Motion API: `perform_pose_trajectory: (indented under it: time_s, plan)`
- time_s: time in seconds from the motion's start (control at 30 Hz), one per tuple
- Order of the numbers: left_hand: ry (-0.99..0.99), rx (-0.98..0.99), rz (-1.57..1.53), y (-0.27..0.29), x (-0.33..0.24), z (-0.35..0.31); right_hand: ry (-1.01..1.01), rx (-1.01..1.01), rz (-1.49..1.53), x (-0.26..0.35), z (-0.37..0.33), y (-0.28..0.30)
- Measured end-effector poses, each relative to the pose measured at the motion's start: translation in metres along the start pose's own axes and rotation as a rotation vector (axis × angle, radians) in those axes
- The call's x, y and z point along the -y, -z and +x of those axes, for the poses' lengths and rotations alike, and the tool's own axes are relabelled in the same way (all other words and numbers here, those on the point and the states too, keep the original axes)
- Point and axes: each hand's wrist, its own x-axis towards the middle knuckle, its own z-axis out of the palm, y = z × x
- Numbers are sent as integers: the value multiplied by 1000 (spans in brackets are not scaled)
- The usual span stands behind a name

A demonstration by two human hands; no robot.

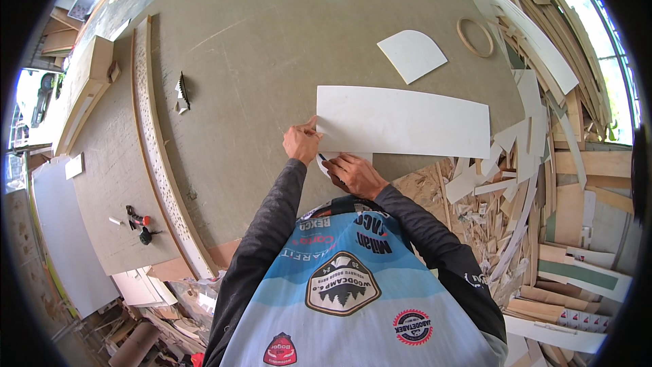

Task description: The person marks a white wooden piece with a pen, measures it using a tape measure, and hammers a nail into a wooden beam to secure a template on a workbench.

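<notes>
A long white board (404, 121) lies flat on the large grey-brown tabletop. My left hand (302, 143) is closed at the board's left end, its fingers pressed against the edge. Just below, my right hand (356, 175) is bent round a slim dark pen (322, 157), most of which the fingers hide. Under that hand a smaller white piece (367, 158) with a curved left side shows partly, meeting the long board's near edge. Beyond the board rests a white panel with one rounded corner (412, 56).
A wooden ring (475, 37) lies far right. On the left are a long perforated strip (151, 115), a dark jagged-edged piece (181, 93) and a red-and-black tool (140, 221). Offcuts (475, 180) pile up at the right, near stacked boards (543, 34).
</notes>
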Motion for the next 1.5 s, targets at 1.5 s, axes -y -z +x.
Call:
perform_pose_trajectory:
  time_s: [1.5]
  plan:
    - [10,33,-2,5,-2,-2,-83,148,-204,15,-27,39]
